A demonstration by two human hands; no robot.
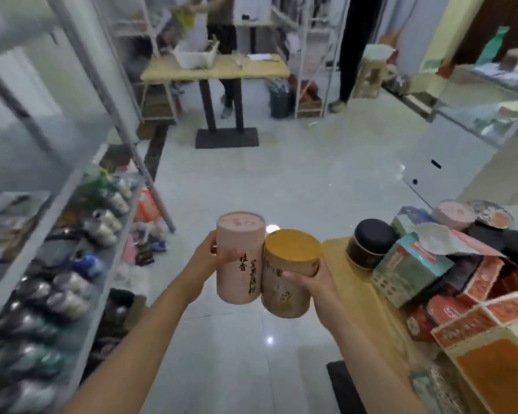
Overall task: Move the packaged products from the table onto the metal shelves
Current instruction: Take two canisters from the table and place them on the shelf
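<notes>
My left hand [213, 258] grips a tall pink cylindrical canister [240, 276] with dark writing on its side. My right hand [311, 279] grips a shorter tan canister with a yellow lid [287, 264]. The two canisters touch side by side, held upright above the floor between the shelves and the table. The metal shelves [81, 189] run along the left, their lower level packed with several small wrapped packages [57, 294]. On the right, the wooden table [338, 249] carries a pile of boxes and tins [431, 264].
A black round tin [371, 243] stands at the table's near corner. Glossy floor tiles [281, 180] stretch ahead to another wooden table [216, 70], where two people stand. Bags lie on the floor by the shelf foot [144, 234]. A glass counter [491, 94] is at the far right.
</notes>
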